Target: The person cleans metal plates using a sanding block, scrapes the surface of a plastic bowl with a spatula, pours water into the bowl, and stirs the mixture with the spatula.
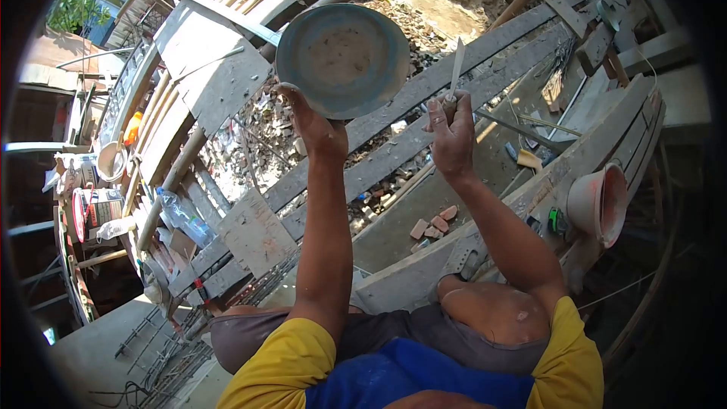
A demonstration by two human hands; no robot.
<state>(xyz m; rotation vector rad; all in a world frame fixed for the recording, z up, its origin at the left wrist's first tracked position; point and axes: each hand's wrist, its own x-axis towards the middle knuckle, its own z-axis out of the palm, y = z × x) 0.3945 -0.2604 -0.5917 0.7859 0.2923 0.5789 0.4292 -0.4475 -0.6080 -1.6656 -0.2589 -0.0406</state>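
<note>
My left hand [321, 126] grips the near edge of a shallow round grey-blue basin [342, 60] and holds it up in front of me. A brownish layer or stain covers the middle of its inside. To the right of the basin, my right hand [453, 135] is closed around the handle of a tool with a narrow pointed blade [457, 62]. The blade points up and away from me, apart from the basin. Most of the handle is hidden in my fingers, so its exact kind cannot be made out.
Long wooden planks [424, 144] cross over rubble below. Broken bricks [433, 226] lie ahead of my knees. A bucket [606, 204] and a green tape measure [557, 220] sit at the right. A plastic bottle [182, 216], paint pail [97, 208] and plywood piece [257, 235] are at the left.
</note>
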